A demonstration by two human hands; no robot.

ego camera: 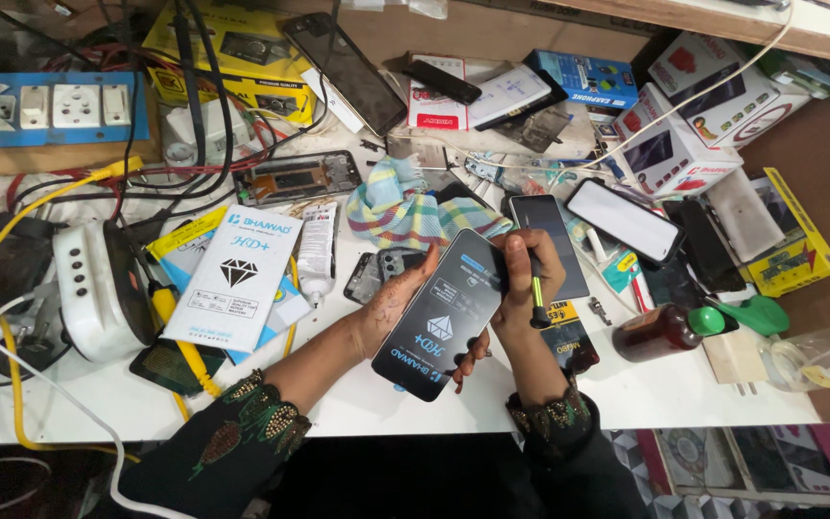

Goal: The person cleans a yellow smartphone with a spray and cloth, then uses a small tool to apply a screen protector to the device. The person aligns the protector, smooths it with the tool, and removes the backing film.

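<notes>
— Looking down from the head camera: what do the hands have?

— The left hand (391, 303) is cupped under a dark screen-protector packet (444, 315), fingers curled along its left edge. The right hand (525, 279) grips the packet's far right corner while also pinching a slim green-tipped tool (537, 293) between its fingers. Both hands are closed on the packet, held just above the near edge of the white desk (665, 394).

— What lies around it?

— To the left, a white packet with a diamond print (237, 279) rests on the desk beside a white tube (317, 245). Just beyond the hands sits a checked cloth (405, 211), with a dark phone (549, 240) to the right of it. Farther right are a brown bottle (655, 334) lying on its side and a green-handled tool (746, 315).

— What might go wrong?

— I'd judge the double grip risky: with the right hand sharing tool and packet, the packet could slip and drop over the near edge. The tool tip sits close to the packet's face, so a twitch might scratch or puncture it. The crowded desk leaves little bare room for setting anything down.
</notes>
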